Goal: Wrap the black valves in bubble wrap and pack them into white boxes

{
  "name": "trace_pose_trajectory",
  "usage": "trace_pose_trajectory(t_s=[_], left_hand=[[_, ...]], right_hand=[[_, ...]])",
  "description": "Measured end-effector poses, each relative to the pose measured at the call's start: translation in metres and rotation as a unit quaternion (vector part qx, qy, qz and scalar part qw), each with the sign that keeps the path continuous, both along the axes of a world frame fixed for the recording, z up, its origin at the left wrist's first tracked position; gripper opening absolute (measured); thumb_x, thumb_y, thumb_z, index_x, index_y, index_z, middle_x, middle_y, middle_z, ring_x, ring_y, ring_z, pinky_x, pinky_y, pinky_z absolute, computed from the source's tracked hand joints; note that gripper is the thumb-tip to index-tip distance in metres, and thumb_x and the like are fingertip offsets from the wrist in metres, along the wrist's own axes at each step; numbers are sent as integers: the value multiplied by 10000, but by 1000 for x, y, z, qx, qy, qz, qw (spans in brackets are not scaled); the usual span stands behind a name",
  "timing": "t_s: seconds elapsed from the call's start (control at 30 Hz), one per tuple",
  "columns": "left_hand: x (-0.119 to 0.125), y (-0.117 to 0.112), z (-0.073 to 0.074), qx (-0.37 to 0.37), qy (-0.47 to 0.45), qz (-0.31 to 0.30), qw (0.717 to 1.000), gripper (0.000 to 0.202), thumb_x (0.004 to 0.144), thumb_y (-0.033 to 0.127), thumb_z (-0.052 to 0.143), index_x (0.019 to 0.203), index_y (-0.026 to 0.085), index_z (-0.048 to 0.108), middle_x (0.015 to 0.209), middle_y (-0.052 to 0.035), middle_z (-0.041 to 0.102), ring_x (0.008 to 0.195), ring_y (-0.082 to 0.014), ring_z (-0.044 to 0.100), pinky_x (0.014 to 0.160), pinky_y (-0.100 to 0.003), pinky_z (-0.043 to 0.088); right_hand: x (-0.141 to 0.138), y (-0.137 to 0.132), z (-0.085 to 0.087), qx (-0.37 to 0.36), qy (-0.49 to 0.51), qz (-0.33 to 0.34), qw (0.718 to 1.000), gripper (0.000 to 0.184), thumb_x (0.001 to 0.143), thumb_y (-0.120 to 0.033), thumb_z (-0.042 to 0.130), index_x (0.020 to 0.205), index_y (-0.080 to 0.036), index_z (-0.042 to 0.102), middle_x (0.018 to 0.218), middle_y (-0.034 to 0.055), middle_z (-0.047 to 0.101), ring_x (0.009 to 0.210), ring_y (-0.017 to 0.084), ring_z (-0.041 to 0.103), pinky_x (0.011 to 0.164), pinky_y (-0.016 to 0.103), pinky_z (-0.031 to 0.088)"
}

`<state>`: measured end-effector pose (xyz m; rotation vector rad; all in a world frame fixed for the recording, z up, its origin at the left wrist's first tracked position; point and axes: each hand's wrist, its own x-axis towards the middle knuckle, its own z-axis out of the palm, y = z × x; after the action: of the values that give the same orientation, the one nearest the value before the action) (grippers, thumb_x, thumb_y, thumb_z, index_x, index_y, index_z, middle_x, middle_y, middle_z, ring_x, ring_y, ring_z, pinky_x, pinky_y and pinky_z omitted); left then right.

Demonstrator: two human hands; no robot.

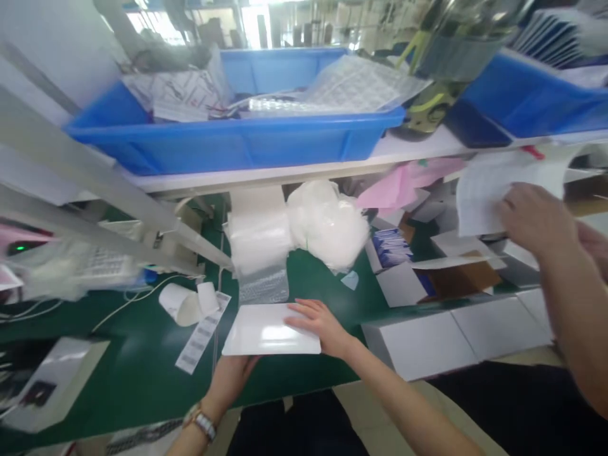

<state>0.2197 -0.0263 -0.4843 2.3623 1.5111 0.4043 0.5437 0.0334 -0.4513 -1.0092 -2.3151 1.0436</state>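
Observation:
A glossy white flat panel (266, 339) is held low over the green table, slightly tilted. Under its near left edge my left hand (234, 373) supports it, with the fingers hidden beneath. My right hand (323, 326) grips the right side, fingers lying across the top face and the thumb out of sight. Just beyond the panel lie a bubble wrap sheet (263, 285) and a stack of white plastic bags (261, 237). A bundle of clear plastic bags (327, 221) is beside them.
A label strip (202, 335) and a label roll (180, 304) lie left. White boxes (427, 345) line the right, where a co-worker's hand (536, 215) holds a paper sheet (482, 193). A shelf with a blue bin (247, 142) spans above.

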Motion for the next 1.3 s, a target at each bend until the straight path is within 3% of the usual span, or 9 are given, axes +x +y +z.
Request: trace_pose_trajectory(t_s=[0.1, 0.23, 0.33, 0.4, 0.5, 0.67, 0.9, 1.1, 1.3], left_hand=[[-16, -13, 14, -5, -67, 103, 992, 260, 937, 287, 513, 1083, 203, 711, 1099, -110, 738, 1046, -287, 712, 943, -453, 603], [-34, 2, 49, 20, -85, 204, 975, 240, 944, 316, 532, 1107, 200, 665, 1189, -118, 684, 1112, -271, 676, 975, -450, 583], [-20, 35, 69, -46, 7, 19, 999, 745, 794, 411, 771, 1454, 228, 476, 1567, -176, 436, 1455, -358, 417, 1180, -569, 390], [-1, 55, 74, -102, 99, -99, 985, 1094, 625, 436, 901, 1550, 251, 346, 1667, -210, 255, 1543, -415, 228, 1223, -649, 244], [18, 67, 72, -137, 185, -149, 962, 1259, 560, 392, 939, 1593, 226, 239, 1685, -263, 138, 1560, -444, 123, 1216, -669, 208], [14, 62, 68, -138, 170, -164, 962, 1088, 703, 259, 837, 1598, 168, 225, 1674, -293, 134, 1543, -463, 169, 1180, -529, 362], [3, 53, 59, -110, 155, -179, 965, 946, 864, 427, 746, 1604, 209, 200, 1689, -268, 80, 1565, -439, 55, 1200, -535, 324], [7, 44, 41, -74, 145, -155, 974, 1073, 787, 457, 814, 1614, 228, 169, 1699, -254, 34, 1568, -443, -18, 1226, -600, 231], [9, 39, 39, -89, 94, -133, 983, 1001, 759, 210, 755, 1603, 239, 217, 1686, -234, 133, 1556, -456, 107, 1178, -579, 342]], right_hand=[[14, -33, 9, -8, -65, 56, 996, 906, 815, -482, 773, 1586, -284, 340, 1667, 115, 315, 1553, 364, 220, 1249, 610, 140], [6, -43, 6, 0, -140, 17, 990, 725, 823, -531, 767, 1450, -251, 534, 1602, 139, 428, 1517, 343, 315, 1252, 609, 168], [-18, -28, 0, 24, -212, -33, 976, 1061, 595, -511, 937, 1503, -231, 465, 1649, 192, 308, 1537, 415, 221, 1240, 664, 112], [-33, -19, -1, 17, -262, -26, 964, 1345, 473, -506, 986, 1596, -244, 295, 1693, 217, 154, 1552, 467, 104, 1210, 719, 95], [-43, -14, 1, 23, -306, -5, 952, 1340, 537, -425, 968, 1624, -255, 202, 1698, 236, 99, 1545, 487, 98, 1186, 731, 124], [-36, -12, 13, 28, -306, 9, 951, 1092, 696, -336, 859, 1608, -294, 260, 1677, 236, 187, 1513, 483, 212, 1165, 695, 227], [-33, -22, 14, 60, -312, 16, 948, 970, 837, -391, 780, 1620, -323, 211, 1706, 199, 112, 1562, 453, 70, 1192, 691, 186], [-38, -34, -8, 97, -316, -15, 944, 998, 804, -491, 780, 1617, -294, 235, 1706, 196, 120, 1563, 456, 38, 1199, 699, 108], [-52, -35, 6, 38, -327, -62, 942, 1084, 694, -279, 769, 1621, -269, 206, 1674, 211, 219, 1519, 459, 182, 1137, 681, 244]])
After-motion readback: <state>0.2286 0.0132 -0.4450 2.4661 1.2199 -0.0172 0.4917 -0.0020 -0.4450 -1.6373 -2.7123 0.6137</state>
